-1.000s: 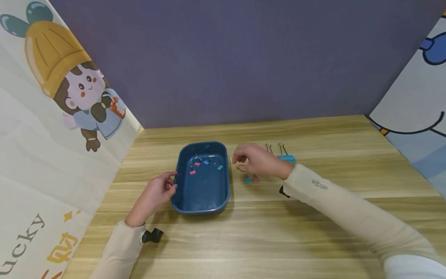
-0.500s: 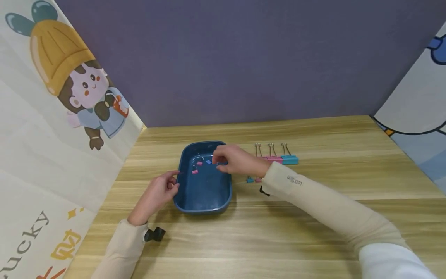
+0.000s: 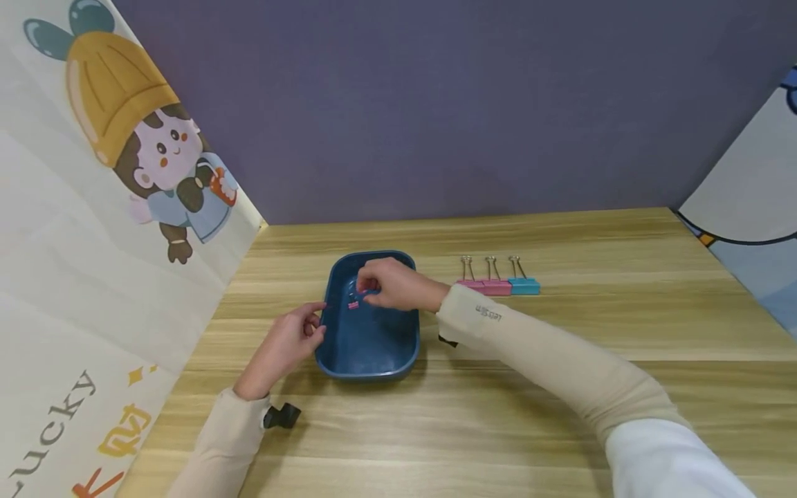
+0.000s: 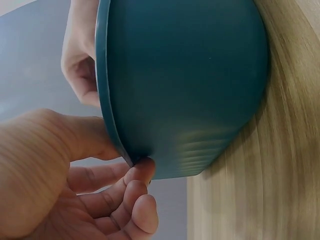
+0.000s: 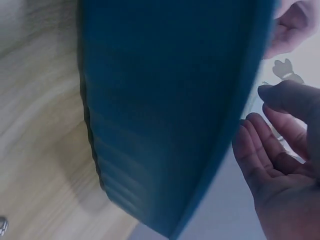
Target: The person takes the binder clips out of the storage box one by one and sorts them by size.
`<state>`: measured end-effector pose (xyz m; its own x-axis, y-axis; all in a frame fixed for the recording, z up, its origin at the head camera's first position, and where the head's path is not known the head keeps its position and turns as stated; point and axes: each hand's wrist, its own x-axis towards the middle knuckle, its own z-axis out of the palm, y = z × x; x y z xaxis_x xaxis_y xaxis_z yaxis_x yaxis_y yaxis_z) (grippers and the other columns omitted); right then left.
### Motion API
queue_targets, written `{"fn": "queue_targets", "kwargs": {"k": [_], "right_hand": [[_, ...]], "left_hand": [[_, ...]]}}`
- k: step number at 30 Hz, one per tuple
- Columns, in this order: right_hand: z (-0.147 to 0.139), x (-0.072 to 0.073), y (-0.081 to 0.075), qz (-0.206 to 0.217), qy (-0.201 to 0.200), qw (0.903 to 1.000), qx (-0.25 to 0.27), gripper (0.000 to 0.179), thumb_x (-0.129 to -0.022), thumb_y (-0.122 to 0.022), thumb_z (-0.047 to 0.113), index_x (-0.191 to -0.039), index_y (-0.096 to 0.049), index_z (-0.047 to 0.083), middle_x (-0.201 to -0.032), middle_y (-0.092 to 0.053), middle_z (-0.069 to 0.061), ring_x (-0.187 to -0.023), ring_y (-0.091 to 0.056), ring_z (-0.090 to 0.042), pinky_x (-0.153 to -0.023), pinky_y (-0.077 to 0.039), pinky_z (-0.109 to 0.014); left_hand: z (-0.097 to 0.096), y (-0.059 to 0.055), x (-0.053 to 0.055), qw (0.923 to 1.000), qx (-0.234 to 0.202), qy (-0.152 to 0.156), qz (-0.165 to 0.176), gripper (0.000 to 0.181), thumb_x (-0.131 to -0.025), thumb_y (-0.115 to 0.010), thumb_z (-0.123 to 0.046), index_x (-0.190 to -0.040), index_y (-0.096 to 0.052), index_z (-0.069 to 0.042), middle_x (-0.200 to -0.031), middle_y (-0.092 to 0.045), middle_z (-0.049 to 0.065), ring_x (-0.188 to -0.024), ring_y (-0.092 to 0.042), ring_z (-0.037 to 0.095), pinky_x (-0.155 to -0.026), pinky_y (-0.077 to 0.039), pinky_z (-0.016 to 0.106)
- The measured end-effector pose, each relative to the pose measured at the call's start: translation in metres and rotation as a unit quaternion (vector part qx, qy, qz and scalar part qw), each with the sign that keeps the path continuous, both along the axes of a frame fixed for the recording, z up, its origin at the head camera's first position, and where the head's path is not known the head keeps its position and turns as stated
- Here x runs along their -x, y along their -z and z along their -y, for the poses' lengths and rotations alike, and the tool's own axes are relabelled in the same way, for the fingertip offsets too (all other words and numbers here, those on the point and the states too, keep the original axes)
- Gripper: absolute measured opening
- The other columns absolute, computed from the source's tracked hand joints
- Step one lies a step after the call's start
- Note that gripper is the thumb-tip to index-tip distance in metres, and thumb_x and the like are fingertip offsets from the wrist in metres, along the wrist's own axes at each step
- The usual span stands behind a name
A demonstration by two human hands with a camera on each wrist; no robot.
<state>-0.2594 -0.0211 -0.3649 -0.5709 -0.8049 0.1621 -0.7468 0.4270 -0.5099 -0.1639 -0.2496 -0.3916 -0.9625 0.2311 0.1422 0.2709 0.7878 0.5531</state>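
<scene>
A dark blue plastic bin (image 3: 373, 346) stands on the wooden table. My left hand (image 3: 288, 344) pinches its left rim, the thumb over the edge and fingertips against the outer wall (image 4: 180, 90) in the left wrist view. My right hand (image 3: 398, 285) hangs over the far half of the bin. In the right wrist view its thumb and fingers (image 5: 270, 155) are bent loosely and apart, with nothing showing between them. Beside these fingertips a small pink binder clip (image 3: 353, 305) lies on the bin floor. The hand covers other small clips in there.
To the bin's right, a row of larger binder clips lies with handles pointing away: two pink clips (image 3: 497, 288) and a teal clip (image 3: 525, 286). A purple partition (image 3: 436, 111) rises behind the table; a printed white panel (image 3: 75, 277) borders the left.
My right hand has moved left from above the table clips to over the bin. Its sleeve now hides the small clips on the table. The left hand keeps its hold on the rim.
</scene>
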Motion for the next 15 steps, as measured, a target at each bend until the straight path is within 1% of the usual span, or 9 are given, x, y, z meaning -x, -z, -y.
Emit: {"fn": "queue_targets", "kwargs": {"k": [2,4,9,15], "right_hand": [[0.005,0.003,0.003,0.013,0.002,0.9999,-0.010,0.013,-0.086,-0.068,0.011,-0.099,-0.066,0.010,-0.099,-0.060,-0.009,-0.088,-0.057,-0.020,-0.075,-0.045,-0.027],[0.010,0.006,0.006,0.021,0.002,0.9995,-0.025,0.016,-0.086,-0.068,0.011,-0.103,-0.066,0.008,-0.102,-0.061,-0.009,-0.091,-0.058,-0.020,-0.077,-0.046,-0.028],[0.023,0.012,0.012,0.019,-0.008,0.9976,-0.067,0.024,-0.086,-0.069,0.012,-0.109,-0.066,0.005,-0.106,-0.062,-0.008,-0.093,-0.058,-0.015,-0.081,-0.047,-0.028],[0.036,0.017,0.021,0.007,-0.016,0.9944,-0.104,0.028,-0.083,-0.072,0.013,-0.110,-0.067,0.007,-0.103,-0.062,-0.005,-0.089,-0.057,-0.012,-0.078,-0.046,-0.025]], "left_hand": [[0.000,0.000,0.000,1.0000,-0.001,0.001,0.001,0.038,-0.085,-0.063,-0.001,-0.122,-0.056,0.007,-0.081,-0.058,0.004,-0.067,-0.052,0.014,-0.056,-0.045,0.024],[0.000,0.000,0.000,1.0000,-0.003,0.004,0.000,0.039,-0.085,-0.063,0.000,-0.122,-0.056,0.007,-0.081,-0.058,0.004,-0.067,-0.052,0.014,-0.056,-0.045,0.024],[0.001,0.000,0.000,0.9999,-0.004,0.009,-0.003,0.039,-0.085,-0.062,0.000,-0.122,-0.056,0.007,-0.081,-0.059,0.003,-0.066,-0.052,0.012,-0.055,-0.045,0.024],[0.001,0.001,0.001,0.9999,0.000,0.013,-0.011,0.038,-0.084,-0.063,-0.001,-0.121,-0.057,0.006,-0.079,-0.059,0.002,-0.065,-0.052,0.011,-0.055,-0.044,0.025]]}}
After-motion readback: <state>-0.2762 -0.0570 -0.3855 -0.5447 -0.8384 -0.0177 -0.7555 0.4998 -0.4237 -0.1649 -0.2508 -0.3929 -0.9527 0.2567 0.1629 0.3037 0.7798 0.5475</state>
